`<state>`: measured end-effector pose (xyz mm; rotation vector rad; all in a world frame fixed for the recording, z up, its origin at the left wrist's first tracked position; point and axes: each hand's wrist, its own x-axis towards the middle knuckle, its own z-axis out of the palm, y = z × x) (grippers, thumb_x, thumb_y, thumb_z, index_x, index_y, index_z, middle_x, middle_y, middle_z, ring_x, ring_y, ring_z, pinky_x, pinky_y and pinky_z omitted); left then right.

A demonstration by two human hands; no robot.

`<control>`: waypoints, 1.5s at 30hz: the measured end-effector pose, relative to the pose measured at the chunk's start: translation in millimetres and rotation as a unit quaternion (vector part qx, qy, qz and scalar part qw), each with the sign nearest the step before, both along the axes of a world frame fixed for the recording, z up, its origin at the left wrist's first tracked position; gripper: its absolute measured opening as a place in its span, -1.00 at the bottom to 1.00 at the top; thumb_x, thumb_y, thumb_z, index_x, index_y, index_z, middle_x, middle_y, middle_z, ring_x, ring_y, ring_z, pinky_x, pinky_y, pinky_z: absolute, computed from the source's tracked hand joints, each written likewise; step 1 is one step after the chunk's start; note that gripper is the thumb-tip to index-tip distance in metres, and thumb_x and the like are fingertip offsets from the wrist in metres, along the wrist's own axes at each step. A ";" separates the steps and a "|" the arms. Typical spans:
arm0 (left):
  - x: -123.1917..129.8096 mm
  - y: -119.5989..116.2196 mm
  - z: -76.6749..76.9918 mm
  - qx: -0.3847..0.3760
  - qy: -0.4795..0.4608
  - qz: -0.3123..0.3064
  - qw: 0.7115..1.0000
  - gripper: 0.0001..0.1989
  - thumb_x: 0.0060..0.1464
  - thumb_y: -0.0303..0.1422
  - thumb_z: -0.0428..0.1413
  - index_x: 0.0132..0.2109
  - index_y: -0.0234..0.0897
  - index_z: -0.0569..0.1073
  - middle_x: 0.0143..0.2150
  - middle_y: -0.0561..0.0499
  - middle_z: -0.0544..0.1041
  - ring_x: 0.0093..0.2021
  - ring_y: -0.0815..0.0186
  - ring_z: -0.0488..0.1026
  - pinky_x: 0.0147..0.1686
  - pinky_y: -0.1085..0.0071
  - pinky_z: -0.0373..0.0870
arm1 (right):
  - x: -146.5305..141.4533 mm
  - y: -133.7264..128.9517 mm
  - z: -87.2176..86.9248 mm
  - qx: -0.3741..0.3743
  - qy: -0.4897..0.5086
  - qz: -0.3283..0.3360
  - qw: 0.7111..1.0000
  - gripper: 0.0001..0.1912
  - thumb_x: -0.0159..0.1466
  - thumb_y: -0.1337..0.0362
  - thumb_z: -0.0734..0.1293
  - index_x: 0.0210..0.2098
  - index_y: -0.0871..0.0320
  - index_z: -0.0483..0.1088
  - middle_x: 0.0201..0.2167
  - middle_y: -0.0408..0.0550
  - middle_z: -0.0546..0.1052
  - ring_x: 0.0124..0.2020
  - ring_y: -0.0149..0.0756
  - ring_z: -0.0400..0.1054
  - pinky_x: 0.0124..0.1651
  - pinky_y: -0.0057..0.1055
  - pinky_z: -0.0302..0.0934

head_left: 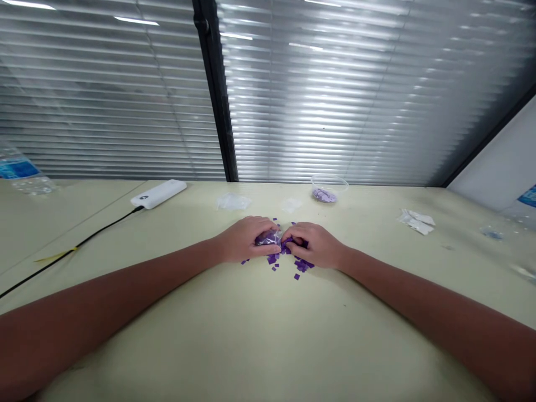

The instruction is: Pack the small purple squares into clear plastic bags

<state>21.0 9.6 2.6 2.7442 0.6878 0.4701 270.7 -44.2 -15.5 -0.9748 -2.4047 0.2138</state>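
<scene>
On the tabletop (234, 326), the left hand (243, 239) is clasping a part-filled plastic bag (268, 238); the half-curled right hand (320, 245), hold unclear, is touching purple squares (300, 265) remaining loose.

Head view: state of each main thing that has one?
Clear plastic bag: in left hand, purple pieces inside
Small purple square pieces: loose, scattered
Right hand: fingers curled over pieces
Clear round plastic tub: upright, lilac pieces inside
White oblong device: black cable plugged in
Grey slatted blinds: lowered
White paper-like scrap: crumpled
</scene>
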 end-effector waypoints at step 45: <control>0.6 -2.6 3.9 -0.001 0.007 -0.007 1.000 -0.53 0.28 0.08 0.08 0.05 -0.20 0.49 -0.14 -0.04 0.56 -0.15 0.17 0.45 -0.15 0.32 0.27 | -1.0 1.0 -0.5 0.003 0.010 0.006 1.000 -0.80 0.31 0.42 0.34 -0.11 0.08 0.52 -0.41 -0.17 0.50 -0.37 -0.35 0.34 -0.24 -0.43 0.17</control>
